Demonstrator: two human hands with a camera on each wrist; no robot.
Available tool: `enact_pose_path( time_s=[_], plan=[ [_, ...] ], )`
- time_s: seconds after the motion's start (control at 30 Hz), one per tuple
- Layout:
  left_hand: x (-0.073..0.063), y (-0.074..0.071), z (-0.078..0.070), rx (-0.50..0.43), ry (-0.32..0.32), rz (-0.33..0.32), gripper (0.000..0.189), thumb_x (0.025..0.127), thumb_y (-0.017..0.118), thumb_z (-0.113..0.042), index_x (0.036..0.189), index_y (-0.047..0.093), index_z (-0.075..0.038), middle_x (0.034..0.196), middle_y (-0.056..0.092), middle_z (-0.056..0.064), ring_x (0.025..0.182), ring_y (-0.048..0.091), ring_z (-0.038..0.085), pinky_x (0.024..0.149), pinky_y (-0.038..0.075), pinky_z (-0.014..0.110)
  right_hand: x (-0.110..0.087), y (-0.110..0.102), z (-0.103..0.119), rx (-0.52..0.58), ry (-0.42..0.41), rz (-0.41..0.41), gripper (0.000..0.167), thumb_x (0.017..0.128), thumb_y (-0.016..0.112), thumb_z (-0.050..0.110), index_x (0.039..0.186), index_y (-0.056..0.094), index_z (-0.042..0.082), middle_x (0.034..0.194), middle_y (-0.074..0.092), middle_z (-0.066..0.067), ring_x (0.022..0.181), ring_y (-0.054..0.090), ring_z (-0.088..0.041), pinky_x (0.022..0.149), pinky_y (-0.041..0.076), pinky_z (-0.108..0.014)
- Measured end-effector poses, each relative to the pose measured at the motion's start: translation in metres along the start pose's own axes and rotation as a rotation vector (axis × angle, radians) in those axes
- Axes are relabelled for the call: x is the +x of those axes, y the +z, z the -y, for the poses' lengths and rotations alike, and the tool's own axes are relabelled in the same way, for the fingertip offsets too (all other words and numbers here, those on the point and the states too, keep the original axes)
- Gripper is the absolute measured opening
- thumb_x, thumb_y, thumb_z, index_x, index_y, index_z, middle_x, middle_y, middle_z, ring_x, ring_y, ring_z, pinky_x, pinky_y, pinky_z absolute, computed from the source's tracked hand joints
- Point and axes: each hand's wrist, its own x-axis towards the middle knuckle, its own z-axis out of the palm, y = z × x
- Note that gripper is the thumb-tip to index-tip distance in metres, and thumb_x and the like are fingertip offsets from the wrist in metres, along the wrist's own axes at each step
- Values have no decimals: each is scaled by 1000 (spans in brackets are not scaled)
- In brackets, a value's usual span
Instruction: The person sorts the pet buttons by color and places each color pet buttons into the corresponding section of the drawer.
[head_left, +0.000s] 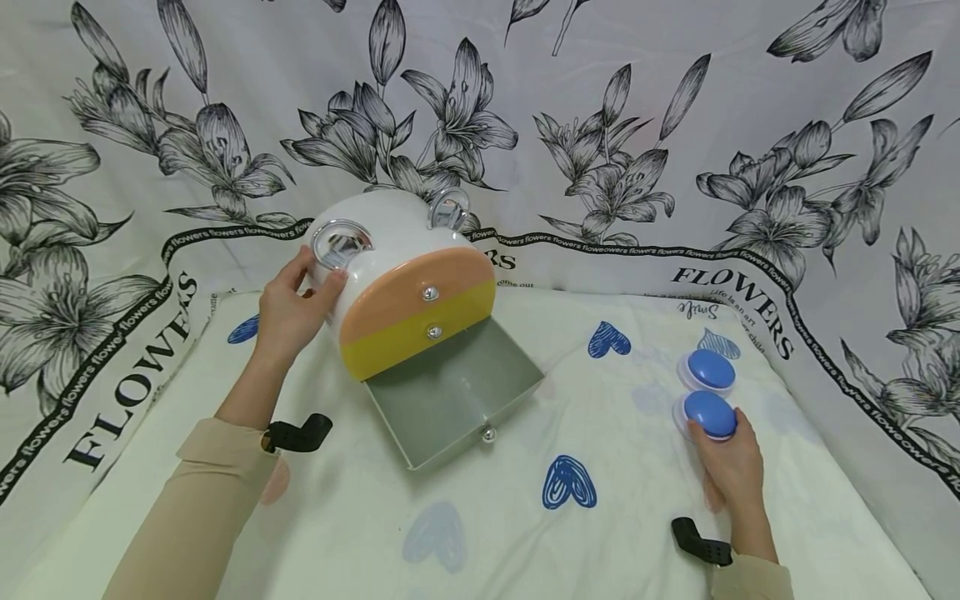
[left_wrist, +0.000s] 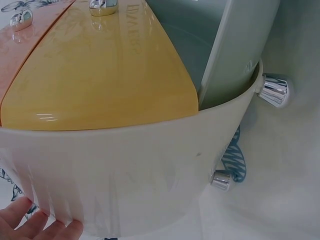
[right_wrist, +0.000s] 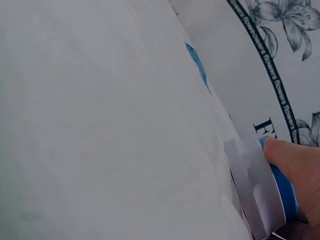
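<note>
A white rounded drawer box [head_left: 390, 218] with silver eye-like rings stands left of centre in the head view. Its front has an orange drawer [head_left: 405, 287] and a yellow drawer [head_left: 405, 337], both closed, above a grey-green drawer [head_left: 450, 392] pulled far out with nothing in it. My left hand [head_left: 292, 310] rests against the box's left side, its fingertips [left_wrist: 70, 231] spread on the white wall in the left wrist view. At the right, my right hand [head_left: 731, 462] grips a round blue-topped white-edged thing [head_left: 708, 412] between thumb and fingers.
A second round blue-topped thing [head_left: 711, 369] lies just beyond the held one. White cloth with printed hearts [head_left: 568, 482] covers the surface. A flower-printed curtain [head_left: 570, 150] rises behind. Silver feet [left_wrist: 276, 91] stick out under the box.
</note>
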Motion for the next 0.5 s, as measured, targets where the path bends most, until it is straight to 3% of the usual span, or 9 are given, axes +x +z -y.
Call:
enact_pose_path(
  time_s=[0.5],
  plan=[
    [0,0,0,-7,-9,0,74,85,55,-52,146,28,-20,152,16,-10,140,20,20,103,38,41,-3,-1,5,26,47,-52,93,84,55,55,147,12,0,146,24,-28,131,27,-46,105,26,-59]
  ],
)
